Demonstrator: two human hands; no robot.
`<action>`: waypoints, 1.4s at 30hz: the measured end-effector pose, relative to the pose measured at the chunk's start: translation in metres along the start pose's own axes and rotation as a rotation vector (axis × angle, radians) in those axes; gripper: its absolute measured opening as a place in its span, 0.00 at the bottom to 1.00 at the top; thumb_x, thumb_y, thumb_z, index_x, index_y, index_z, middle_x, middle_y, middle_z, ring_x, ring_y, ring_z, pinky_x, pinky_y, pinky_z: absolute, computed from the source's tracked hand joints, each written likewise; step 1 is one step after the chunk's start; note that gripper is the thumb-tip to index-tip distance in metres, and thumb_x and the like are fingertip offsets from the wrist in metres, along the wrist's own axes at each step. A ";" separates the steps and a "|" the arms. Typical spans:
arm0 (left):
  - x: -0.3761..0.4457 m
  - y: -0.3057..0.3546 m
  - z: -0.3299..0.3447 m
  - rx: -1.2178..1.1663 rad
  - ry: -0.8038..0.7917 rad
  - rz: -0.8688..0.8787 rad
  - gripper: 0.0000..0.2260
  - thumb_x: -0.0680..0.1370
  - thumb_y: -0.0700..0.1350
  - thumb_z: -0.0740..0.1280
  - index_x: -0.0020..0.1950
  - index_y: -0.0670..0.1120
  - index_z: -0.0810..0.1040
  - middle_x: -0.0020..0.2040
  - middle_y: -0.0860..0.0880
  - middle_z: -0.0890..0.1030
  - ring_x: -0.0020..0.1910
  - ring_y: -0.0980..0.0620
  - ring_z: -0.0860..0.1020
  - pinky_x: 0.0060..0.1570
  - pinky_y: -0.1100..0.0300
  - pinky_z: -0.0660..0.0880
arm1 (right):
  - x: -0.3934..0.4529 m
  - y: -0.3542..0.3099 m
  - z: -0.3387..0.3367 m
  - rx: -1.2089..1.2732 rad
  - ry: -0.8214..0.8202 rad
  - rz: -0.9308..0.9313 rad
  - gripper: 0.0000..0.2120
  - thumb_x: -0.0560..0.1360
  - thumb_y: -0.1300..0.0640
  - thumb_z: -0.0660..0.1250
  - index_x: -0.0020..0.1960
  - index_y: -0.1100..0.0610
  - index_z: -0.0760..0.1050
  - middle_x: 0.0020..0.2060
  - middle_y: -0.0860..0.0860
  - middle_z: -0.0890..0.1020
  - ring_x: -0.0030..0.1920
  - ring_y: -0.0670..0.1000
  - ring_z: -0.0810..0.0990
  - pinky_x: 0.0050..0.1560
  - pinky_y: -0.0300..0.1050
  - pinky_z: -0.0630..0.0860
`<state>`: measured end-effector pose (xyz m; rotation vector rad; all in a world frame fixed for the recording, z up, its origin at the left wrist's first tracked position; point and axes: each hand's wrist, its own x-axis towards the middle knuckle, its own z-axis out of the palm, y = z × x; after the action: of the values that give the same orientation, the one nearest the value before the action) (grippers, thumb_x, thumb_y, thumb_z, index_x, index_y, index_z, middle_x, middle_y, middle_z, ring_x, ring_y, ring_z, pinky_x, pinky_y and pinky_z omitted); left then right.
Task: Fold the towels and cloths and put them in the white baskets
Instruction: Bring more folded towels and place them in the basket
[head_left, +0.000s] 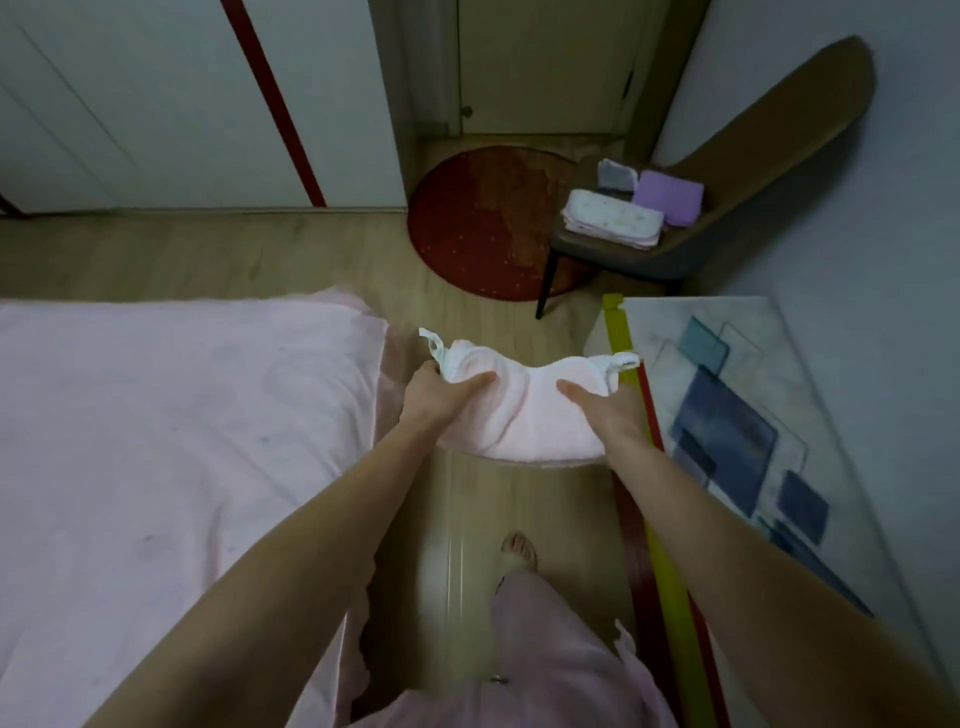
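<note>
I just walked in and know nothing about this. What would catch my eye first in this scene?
First, the folded pink towel held in mid-air at the centre, gripped at either end by the left hand and the right hand. Next, the pink bed filling the left side, and the brown chair at the upper right with folded cloths stacked on its seat beside a round red rug.

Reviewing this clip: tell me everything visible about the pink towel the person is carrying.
The pink towel is pale pink, soft and terry-like, folded into a thick bundle that sags in the middle. White trimmed corners with small loops stick out at both upper ends. It is held in the air above the wooden floor, between the bed and the patterned mat. The left hand grips its left end and the right hand its right end, thumbs on top. Nothing else touches it.
</note>
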<state>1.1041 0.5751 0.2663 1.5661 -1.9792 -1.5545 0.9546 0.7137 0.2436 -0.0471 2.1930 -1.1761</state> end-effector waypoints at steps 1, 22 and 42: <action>0.025 0.014 0.002 -0.003 0.004 -0.005 0.31 0.70 0.58 0.74 0.65 0.43 0.70 0.56 0.51 0.75 0.57 0.50 0.74 0.60 0.53 0.72 | 0.024 -0.018 0.004 -0.008 -0.004 0.005 0.36 0.65 0.43 0.77 0.67 0.60 0.72 0.61 0.56 0.79 0.58 0.58 0.78 0.58 0.53 0.76; 0.571 0.247 -0.132 -0.127 0.021 -0.181 0.29 0.73 0.57 0.71 0.68 0.43 0.69 0.59 0.47 0.75 0.58 0.47 0.74 0.50 0.55 0.68 | 0.421 -0.441 0.227 -0.151 -0.126 -0.062 0.35 0.71 0.45 0.74 0.70 0.61 0.68 0.64 0.57 0.76 0.62 0.57 0.75 0.53 0.47 0.71; 0.828 0.170 -0.520 -0.677 0.832 -0.560 0.26 0.71 0.56 0.74 0.63 0.42 0.75 0.58 0.46 0.79 0.57 0.47 0.77 0.50 0.57 0.70 | 0.502 -0.790 0.790 -0.653 -0.906 -0.507 0.37 0.67 0.44 0.76 0.69 0.62 0.69 0.62 0.57 0.78 0.60 0.58 0.78 0.59 0.53 0.76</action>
<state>0.9919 -0.4109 0.2708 2.0180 -0.5344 -1.1807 0.7884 -0.4996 0.2712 -1.2108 1.6386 -0.4318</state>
